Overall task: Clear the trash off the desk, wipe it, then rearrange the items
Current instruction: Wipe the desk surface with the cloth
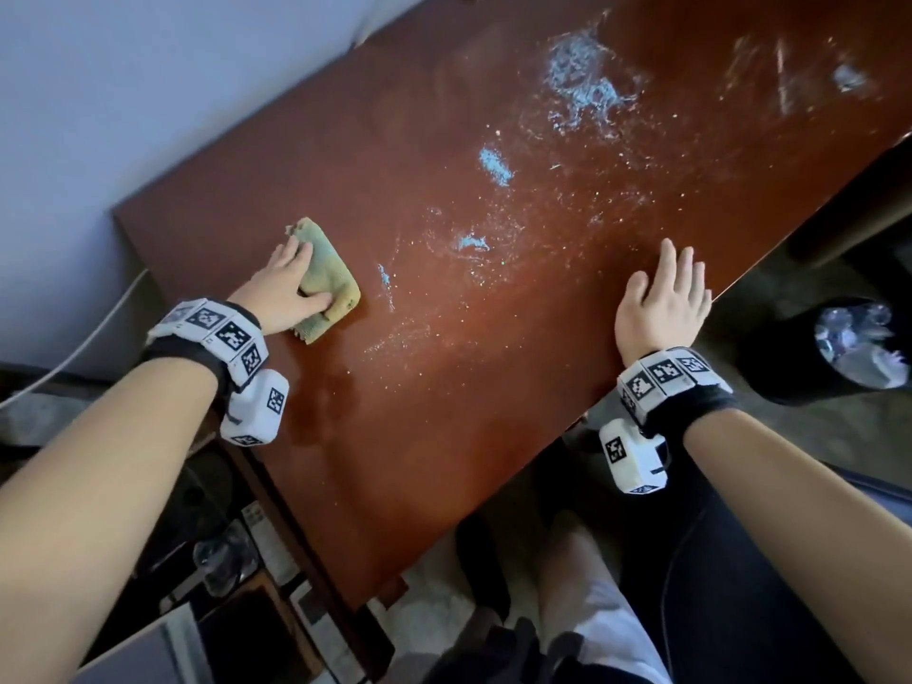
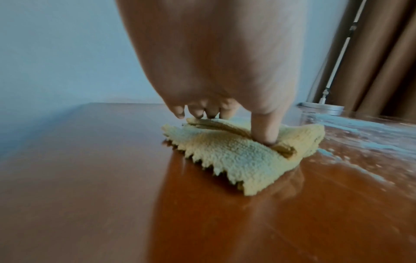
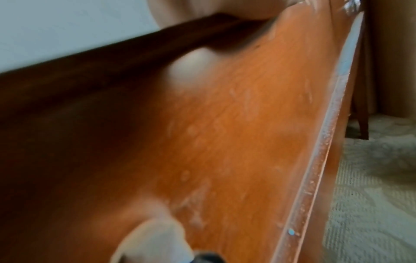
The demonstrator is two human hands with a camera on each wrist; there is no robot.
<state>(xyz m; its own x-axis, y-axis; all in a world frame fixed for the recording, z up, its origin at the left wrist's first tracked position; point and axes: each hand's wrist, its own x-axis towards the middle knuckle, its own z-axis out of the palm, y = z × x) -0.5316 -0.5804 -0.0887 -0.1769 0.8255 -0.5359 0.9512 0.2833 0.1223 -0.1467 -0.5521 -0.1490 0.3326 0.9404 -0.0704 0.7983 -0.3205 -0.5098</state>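
A folded yellow-green cloth lies on the left part of the brown wooden desk. My left hand holds it down, its thumb dug into the fold and its fingertips over the far edge. My right hand lies flat with straight fingers near the desk's front edge and holds nothing. In the right wrist view only a blurred bit of palm shows above the desk. Pale blue wet streaks and specks cover the middle and far end.
A black bin with clear plastic trash stands on the floor right of the desk. A clear jar with a silver lid sits at the far end, near brown curtains. A white cable runs down the wall at left. My legs are at the front edge.
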